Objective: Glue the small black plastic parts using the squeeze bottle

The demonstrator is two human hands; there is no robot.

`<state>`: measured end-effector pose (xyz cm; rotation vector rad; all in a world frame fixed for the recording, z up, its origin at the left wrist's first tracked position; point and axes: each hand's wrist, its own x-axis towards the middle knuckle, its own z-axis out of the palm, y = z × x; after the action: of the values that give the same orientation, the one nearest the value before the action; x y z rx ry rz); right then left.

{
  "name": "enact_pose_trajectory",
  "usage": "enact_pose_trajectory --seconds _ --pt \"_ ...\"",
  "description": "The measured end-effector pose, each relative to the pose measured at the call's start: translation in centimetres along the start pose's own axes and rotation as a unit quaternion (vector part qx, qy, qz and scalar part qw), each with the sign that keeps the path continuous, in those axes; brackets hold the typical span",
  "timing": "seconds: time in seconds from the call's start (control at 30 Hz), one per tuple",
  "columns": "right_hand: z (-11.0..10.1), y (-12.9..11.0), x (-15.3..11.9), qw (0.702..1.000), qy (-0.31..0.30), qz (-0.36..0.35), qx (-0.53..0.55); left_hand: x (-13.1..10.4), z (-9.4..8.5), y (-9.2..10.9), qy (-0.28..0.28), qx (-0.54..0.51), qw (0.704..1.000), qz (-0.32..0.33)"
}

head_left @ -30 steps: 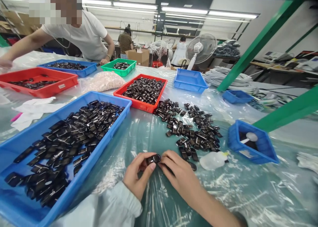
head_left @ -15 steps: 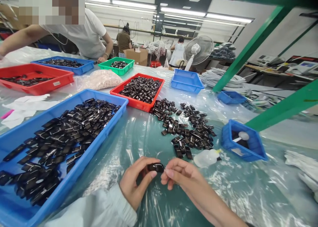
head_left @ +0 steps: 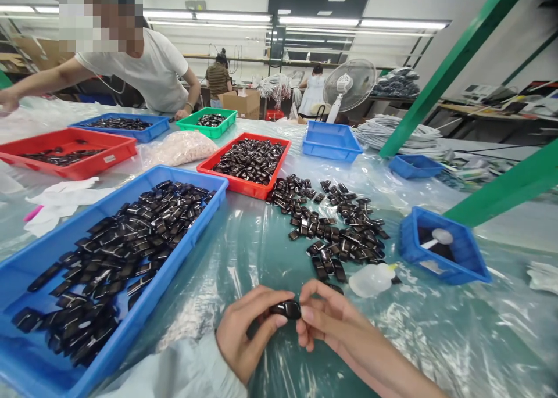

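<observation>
My left hand (head_left: pixel 244 331) pinches a small glossy black plastic piece (head_left: pixel 286 309) between thumb and fingers, low over the table. At the piece's right end, my right hand (head_left: pixel 329 316) has its thumb and forefinger pressed together, touching or nearly touching it. Whatever sits between those right fingertips is too small to tell. Just beyond my hands lies a loose pile of similar black pieces (head_left: pixel 346 241), with a translucent squeeze bottle (head_left: pixel 370 280) on its side near it. A long blue tray (head_left: pixel 192 244) of black pieces stands to the left.
Behind are a red tray (head_left: pixel 248 187) of black pieces, a green tray (head_left: pixel 211 132) and a blue tray (head_left: pixel 331 149). A blue box (head_left: pixel 449 273) with a white spoon (head_left: pixel 438 237) stands right, by a slanting green post (head_left: pixel 440 72). A co-worker (head_left: pixel 148 75) leans over the far left.
My right fingertips have closed in on the black piece's right end, where a small gap showed before. The view has shifted slightly. Across the table, the co-worker's head and arm have moved.
</observation>
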<state>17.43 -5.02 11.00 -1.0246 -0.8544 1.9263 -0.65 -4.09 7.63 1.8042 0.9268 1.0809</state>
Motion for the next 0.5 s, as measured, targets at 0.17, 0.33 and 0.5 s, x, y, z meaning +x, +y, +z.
enact_pose_trajectory --seconds 0.17,0.33,0.5 --pt "-0.3 0.8 0.4 0.999 -0.035 0.017 0.03 -0.1 -0.3 0.0 -0.019 0.0 0.999 0.035" --pt "-0.8 1.8 0.8 0.998 -0.05 0.027 0.023 -0.6 0.1 0.1 -0.024 0.051 0.996 0.076" --pt "-0.8 2.1 0.6 0.998 -0.043 -0.03 -0.045 -0.7 -2.4 2.3 0.076 0.279 0.942 0.167"
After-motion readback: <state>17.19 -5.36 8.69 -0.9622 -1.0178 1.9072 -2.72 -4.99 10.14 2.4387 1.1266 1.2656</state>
